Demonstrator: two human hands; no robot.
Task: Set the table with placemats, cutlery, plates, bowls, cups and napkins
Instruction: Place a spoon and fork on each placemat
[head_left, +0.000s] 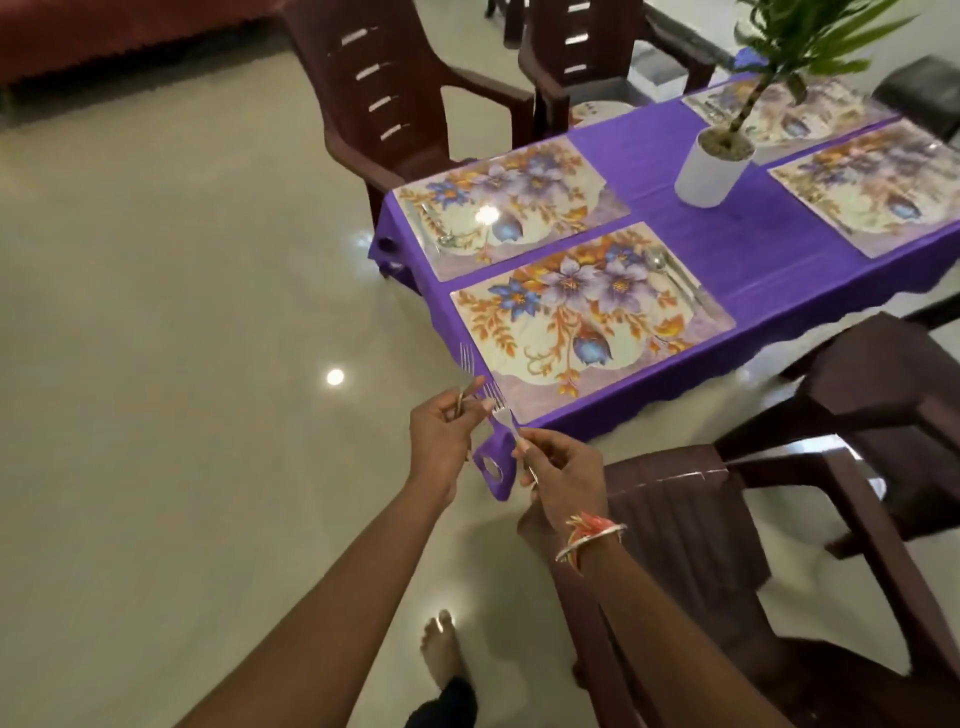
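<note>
Steel fork (466, 361) in the left hand (441, 434) and second fork (500, 402) in the right hand (563, 467) are each pinched by curled fingers, mid-frame, just off the lower-left corner of the closest placemat (587, 332)

From where I stand, the handle of the fork (467, 362) disappears inside the grip of the left hand (441, 436). The second fork (503, 411) has its handle mostly covered by the fingers of the right hand (563, 475). The cutlery (435, 227) on the far-left placemat (511, 208) is too blurred to name piece by piece. The potted plant (714, 166) hides part of a far placemat (789, 111), and its leaves run off the top edge. The right-hand placemat (878, 187) and the tabletop (675, 156) are cut off at the right edge.
</note>
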